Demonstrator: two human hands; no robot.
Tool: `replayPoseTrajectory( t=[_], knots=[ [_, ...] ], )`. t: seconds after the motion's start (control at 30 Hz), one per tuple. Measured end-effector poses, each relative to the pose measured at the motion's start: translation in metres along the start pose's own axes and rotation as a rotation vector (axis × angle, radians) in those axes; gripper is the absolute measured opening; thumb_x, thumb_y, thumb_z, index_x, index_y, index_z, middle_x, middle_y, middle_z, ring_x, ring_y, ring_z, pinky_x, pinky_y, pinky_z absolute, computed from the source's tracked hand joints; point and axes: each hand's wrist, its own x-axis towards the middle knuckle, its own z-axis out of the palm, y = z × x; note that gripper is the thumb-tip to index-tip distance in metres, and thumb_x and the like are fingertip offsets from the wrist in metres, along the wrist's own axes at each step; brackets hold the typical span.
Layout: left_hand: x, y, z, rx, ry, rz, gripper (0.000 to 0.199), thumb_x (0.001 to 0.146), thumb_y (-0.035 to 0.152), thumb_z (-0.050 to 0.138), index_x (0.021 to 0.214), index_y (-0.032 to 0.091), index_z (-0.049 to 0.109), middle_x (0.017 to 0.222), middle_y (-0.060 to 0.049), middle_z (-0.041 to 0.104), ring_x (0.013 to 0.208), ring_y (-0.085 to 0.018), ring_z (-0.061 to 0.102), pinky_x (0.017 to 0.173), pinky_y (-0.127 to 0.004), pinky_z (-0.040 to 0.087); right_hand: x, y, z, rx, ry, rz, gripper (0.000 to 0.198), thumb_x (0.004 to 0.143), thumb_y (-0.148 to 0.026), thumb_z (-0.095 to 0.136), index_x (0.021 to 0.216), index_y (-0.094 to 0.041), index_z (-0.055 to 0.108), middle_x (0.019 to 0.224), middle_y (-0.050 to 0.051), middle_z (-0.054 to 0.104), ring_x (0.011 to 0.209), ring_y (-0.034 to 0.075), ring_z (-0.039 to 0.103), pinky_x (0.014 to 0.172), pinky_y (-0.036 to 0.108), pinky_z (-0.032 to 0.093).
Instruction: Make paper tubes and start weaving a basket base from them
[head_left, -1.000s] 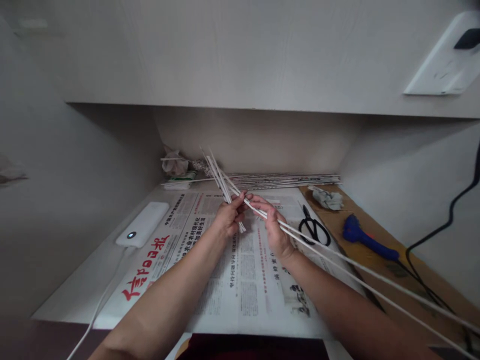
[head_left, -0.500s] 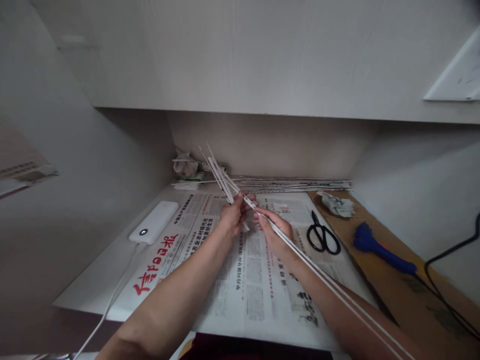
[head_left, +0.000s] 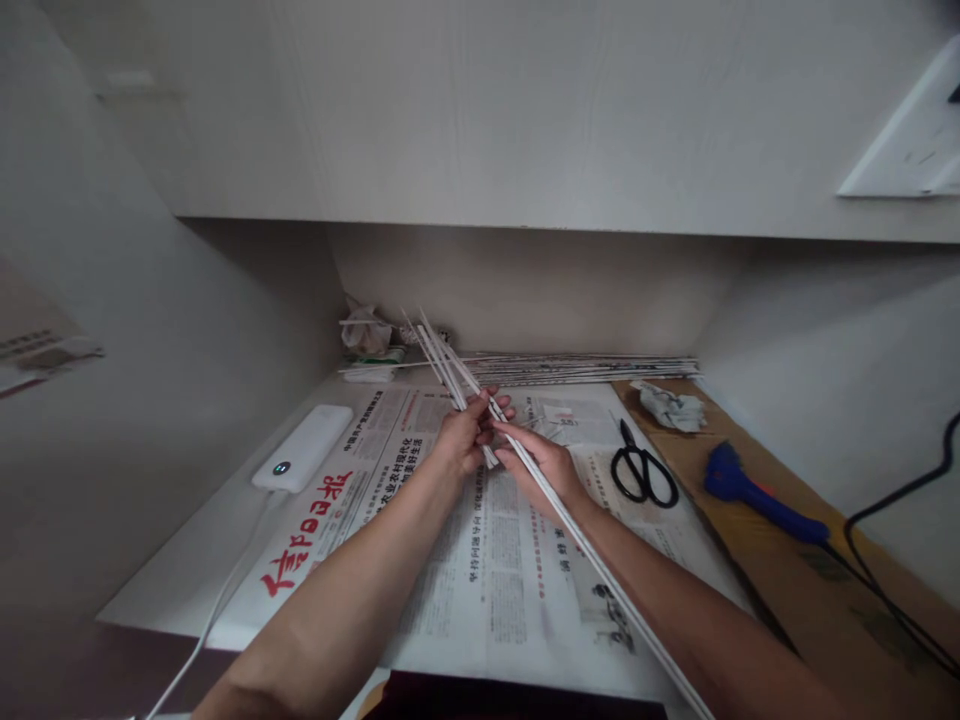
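Observation:
My left hand (head_left: 466, 432) is closed around a bunch of thin rolled-paper sticks (head_left: 442, 368), which point up and away to the left. Some long paper sticks (head_left: 600, 570) run from the bunch across my right forearm to the bottom edge. My right hand (head_left: 541, 458) pinches these long sticks close beside the left fingers. Both hands are above newspaper (head_left: 499, 560) spread on the desk. Black-handled scissors (head_left: 643, 476) lie to the right of my right hand.
More paper sticks (head_left: 585, 368) lie along the back wall. A blue glue gun (head_left: 761, 500) with a black cable and a crumpled paper (head_left: 669, 408) rest on cardboard (head_left: 810, 580) at right. At left sits a white power bank (head_left: 302, 448) with a cable. A plastic bag (head_left: 366, 330) is behind.
The long sticks at right, spread apart before, now lie close together and have swung left at their near end. My right hand has shifted slightly left and stays closed.

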Motion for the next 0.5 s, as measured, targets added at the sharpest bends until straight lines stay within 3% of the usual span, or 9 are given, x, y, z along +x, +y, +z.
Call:
replayPoseTrajectory(
  t=[0.17,0.37,0.5],
  knots=[
    [-0.002,0.002,0.001,-0.057,-0.021,-0.036,0.017,0.092,0.024,0.052,0.100,0.012,0.061,0.079,-0.010,0.069,0.065,-0.014,0.069,0.029,-0.010,0.025,0.000,0.001,0.000,0.019,-0.019,0.012,0.039,0.087,-0.030,0.058,0.127,-0.028,0.060,0.119,0.001,0.068,0.105,0.017,0.066,0.094,0.029,0.050],
    [-0.001,0.007,0.002,-0.089,-0.002,-0.053,0.015,0.091,0.020,0.053,0.100,0.013,0.062,0.082,-0.006,0.069,0.068,-0.014,0.069,0.047,-0.017,0.051,-0.002,-0.008,-0.003,0.046,0.000,0.041,0.036,0.089,-0.032,0.056,0.124,-0.028,0.062,0.114,0.002,0.070,0.103,0.019,0.066,0.093,0.031,0.051],
    [0.002,0.012,-0.001,-0.066,0.036,-0.057,0.014,0.090,0.021,0.054,0.097,0.013,0.063,0.084,-0.007,0.069,0.071,-0.013,0.069,0.048,-0.014,0.052,-0.004,-0.009,-0.003,0.051,0.014,0.025,0.034,0.087,-0.032,0.059,0.121,-0.028,0.065,0.110,0.003,0.072,0.098,0.020,0.068,0.089,0.032,0.053]
  ],
)
